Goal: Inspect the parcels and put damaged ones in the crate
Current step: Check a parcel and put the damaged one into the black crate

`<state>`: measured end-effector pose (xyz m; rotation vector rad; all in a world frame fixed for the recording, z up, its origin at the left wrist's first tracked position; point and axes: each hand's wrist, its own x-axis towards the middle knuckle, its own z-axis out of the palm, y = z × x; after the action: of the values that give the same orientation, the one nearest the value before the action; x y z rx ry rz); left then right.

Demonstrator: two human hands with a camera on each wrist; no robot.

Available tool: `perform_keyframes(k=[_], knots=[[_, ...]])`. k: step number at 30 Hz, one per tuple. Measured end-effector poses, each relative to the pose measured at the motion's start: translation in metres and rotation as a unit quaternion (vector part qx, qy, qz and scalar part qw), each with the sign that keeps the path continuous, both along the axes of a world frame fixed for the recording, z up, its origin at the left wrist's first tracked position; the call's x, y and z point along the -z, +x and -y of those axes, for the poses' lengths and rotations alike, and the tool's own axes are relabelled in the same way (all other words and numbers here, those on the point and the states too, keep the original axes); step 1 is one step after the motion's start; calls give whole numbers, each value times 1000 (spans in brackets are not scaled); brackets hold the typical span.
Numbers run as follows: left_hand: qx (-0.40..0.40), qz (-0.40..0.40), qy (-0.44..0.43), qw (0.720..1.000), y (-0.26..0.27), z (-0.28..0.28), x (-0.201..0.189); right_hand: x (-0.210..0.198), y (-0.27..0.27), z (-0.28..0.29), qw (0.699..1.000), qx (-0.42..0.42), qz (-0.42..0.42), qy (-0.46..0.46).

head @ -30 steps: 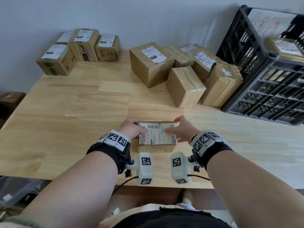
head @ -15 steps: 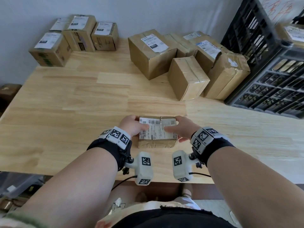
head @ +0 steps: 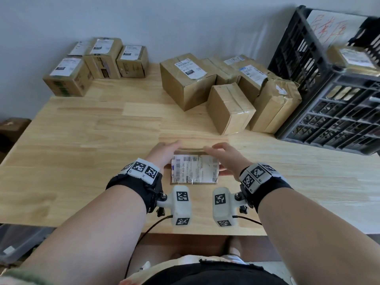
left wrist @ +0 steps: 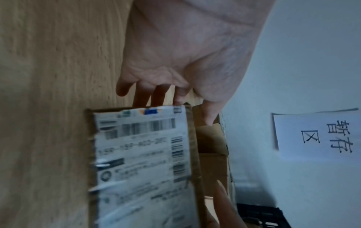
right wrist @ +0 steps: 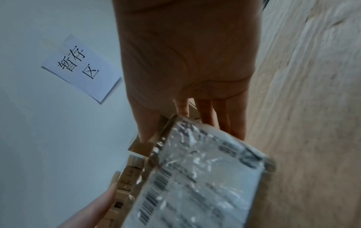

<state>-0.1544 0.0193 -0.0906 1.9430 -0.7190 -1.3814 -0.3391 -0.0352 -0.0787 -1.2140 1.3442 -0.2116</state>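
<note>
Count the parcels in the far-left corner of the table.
4. The front parcel is nearest; the tall parcel and right parcel stand behind it; the rear parcel peeks out by the wall. Others may be hidden behind.

Bare wood at the near edge, boxes along the far edge

The light wooden bench (head: 82, 153) lies bare mid-span; brown cardboard parcels (head: 230, 108) crowd its far edge, three more (head: 67, 79) at the far-left corner, the black plastic lattice crate (head: 337, 112) blocking the right.
</note>
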Motion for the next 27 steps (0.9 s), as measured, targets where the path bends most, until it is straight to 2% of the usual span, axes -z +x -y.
perform_keyframes(k=[3,6,13,27], knots=[[-45,-22,-29,998,2,5,0,-4,0,3,999,35,7,-30],[-40,17,-13,999,1,4,5,1,-2,3,998,47,-3,-38],[-2,29,41,999,1,-6,20,18,1,-1,996,-19,-86,-20],[57,60,25,996,2,1,17,20,10,6,984,-94,-140,-56]])
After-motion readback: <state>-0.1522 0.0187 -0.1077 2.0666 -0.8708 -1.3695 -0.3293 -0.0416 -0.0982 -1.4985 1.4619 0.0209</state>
